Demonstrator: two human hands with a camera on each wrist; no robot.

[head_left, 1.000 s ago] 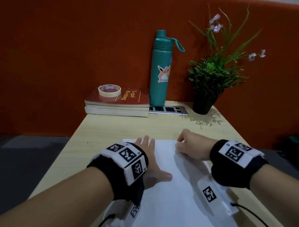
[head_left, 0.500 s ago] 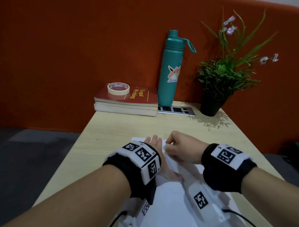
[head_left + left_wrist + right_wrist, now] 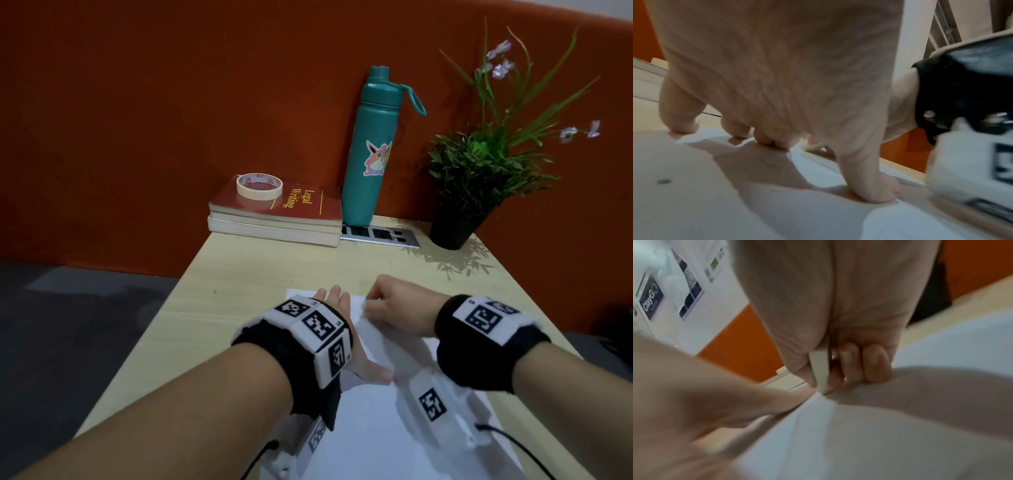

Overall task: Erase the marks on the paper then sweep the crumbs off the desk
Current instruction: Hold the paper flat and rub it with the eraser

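Observation:
A white sheet of paper (image 3: 370, 435) lies on the wooden desk (image 3: 239, 284) in front of me. My left hand (image 3: 337, 308) lies flat on the sheet with straight fingers, pressing it down; the left wrist view shows its fingertips (image 3: 764, 139) and thumb on the paper (image 3: 694, 194). My right hand (image 3: 387, 305) is curled just right of the left one. In the right wrist view it pinches a small white eraser (image 3: 819, 369), whose tip touches the paper (image 3: 838, 443). Any marks under the hands are hidden.
At the back of the desk stand a stack of books (image 3: 274, 219) with a tape roll (image 3: 259, 186) on top, a teal bottle (image 3: 371, 150), a strip of tags (image 3: 380, 234) and a potted plant (image 3: 479, 164). An orange wall rises behind. Floor lies left of the desk edge.
My right hand moved left across the paper, from its far right corner to close beside the left hand. The left hand stayed flat on the sheet.

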